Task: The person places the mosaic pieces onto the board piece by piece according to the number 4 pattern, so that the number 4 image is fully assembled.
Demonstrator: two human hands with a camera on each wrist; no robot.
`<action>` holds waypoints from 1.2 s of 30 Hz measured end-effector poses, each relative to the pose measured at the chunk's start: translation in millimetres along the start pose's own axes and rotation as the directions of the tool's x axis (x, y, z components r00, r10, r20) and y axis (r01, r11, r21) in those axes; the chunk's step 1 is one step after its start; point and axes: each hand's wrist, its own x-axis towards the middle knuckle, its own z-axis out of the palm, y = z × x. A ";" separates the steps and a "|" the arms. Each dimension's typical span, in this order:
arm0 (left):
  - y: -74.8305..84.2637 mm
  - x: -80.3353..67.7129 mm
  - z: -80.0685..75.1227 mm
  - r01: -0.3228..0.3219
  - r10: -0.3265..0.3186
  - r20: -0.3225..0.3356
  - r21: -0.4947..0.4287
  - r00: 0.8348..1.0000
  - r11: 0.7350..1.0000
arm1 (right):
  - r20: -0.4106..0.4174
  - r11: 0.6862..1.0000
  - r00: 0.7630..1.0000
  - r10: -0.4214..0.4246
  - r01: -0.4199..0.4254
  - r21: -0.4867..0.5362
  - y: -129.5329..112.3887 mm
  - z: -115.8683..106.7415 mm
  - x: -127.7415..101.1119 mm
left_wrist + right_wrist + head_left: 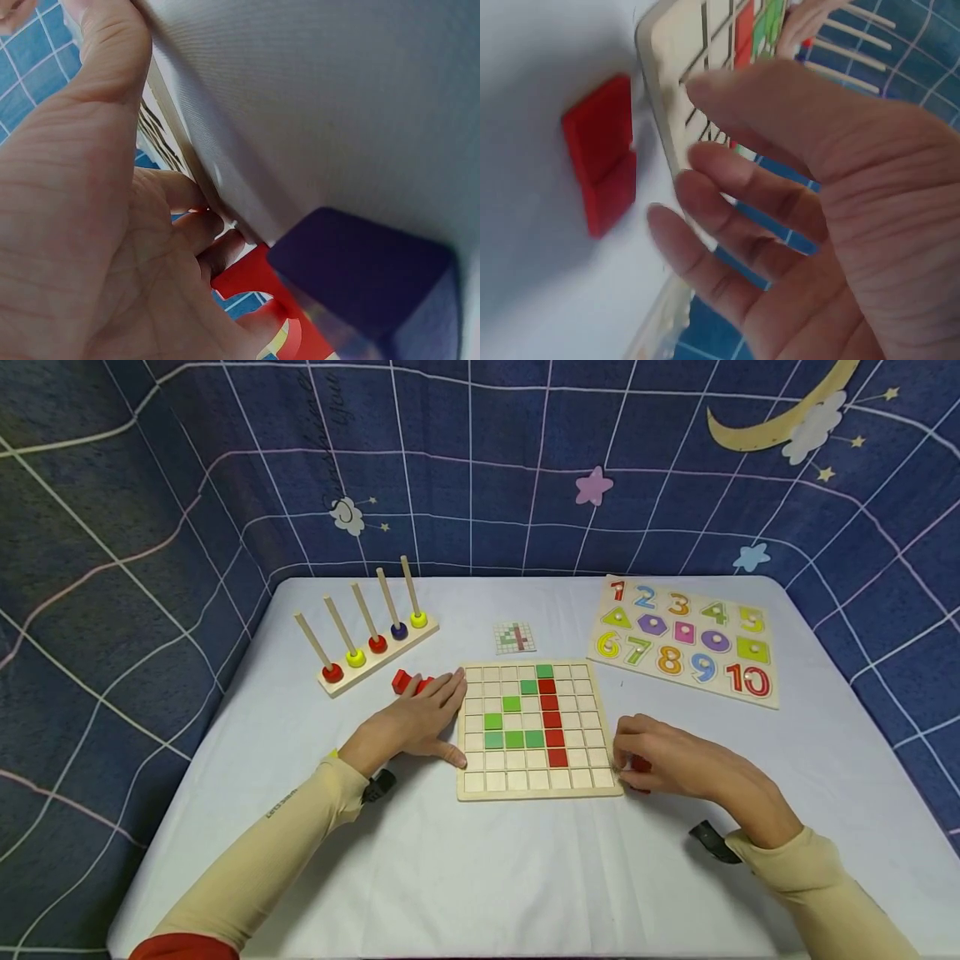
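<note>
My left hand [423, 718] is spread flat at the left side of a square wooden grid board [540, 794], fingers straight, fingertips and thumb along its edge. Red pieces [401, 682] lie by its fingers, partly covered. In the left wrist view, a dark purple block shape [360, 270] fills the foreground beside a red piece [251, 274]. My right hand [675, 760] hovers at the board's right edge with loosely bent fingers and nothing between them. Below it, two red tiles [600, 142] lie end to end on the cloth. Green tiles [512, 704] and a red column [551, 720] sit in the grid.
A small pattern card [514, 638] lies behind the board. At the back left stands a wooden peg stand [382, 652] with coloured rings. A number and shape puzzle board [684, 639] lies at the back right. White cloth [525, 877] covers the table.
</note>
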 end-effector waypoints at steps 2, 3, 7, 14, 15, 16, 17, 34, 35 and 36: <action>-0.1 -0.2 -0.7 0.005 -0.005 0.004 0.002 1.000 1.000 | 0.014 1.000 1.000 0.019 -0.019 -0.002 1.9 -2.4 -5.4; -0.3 -0.1 -1.0 0.009 -0.009 0.007 0.005 1.000 1.000 | 0.015 1.000 1.000 0.027 -0.027 -0.008 2.8 -3.3 -7.9; -1.1 0.2 -1.6 0.019 -0.019 0.006 0.011 1.000 1.000 | -0.010 0.998 0.999 0.048 -0.048 -0.036 6.7 -4.6 -14.6; -0.7 -0.5 -0.2 0.010 -0.010 -0.008 0.008 1.000 1.000 | -0.035 0.997 0.997 0.067 -0.068 -0.044 13.5 4.0 -15.7; -0.6 -0.7 -0.5 0.010 -0.010 -0.005 0.010 1.000 1.000 | -0.036 0.997 0.997 0.070 -0.072 -0.040 14.0 5.9 -15.4; -0.7 -0.7 -0.4 0.009 -0.009 -0.003 0.009 1.000 1.000 | -0.039 0.997 0.997 0.071 -0.073 -0.039 14.2 7.5 -15.0; -0.7 -0.5 -0.2 0.008 -0.008 0.000 0.007 1.000 1.000 | -0.041 0.997 0.997 0.070 -0.071 -0.036 14.3 9.0 -14.8; -0.1 -0.7 -0.5 -0.008 0.008 -0.016 -0.012 1.000 1.000 | -0.052 0.997 0.998 0.036 -0.040 -0.061 15.6 10.7 -13.7; -0.1 -0.7 -0.3 -0.008 0.008 -0.016 -0.012 1.000 1.000 | -0.058 0.998 0.998 0.027 -0.030 -0.058 15.1 10.7 -13.2; 0.0 -0.6 -0.1 -0.008 0.008 -0.016 -0.012 1.000 1.000 | -0.063 0.998 0.998 0.017 -0.021 -0.056 14.6 10.9 -12.6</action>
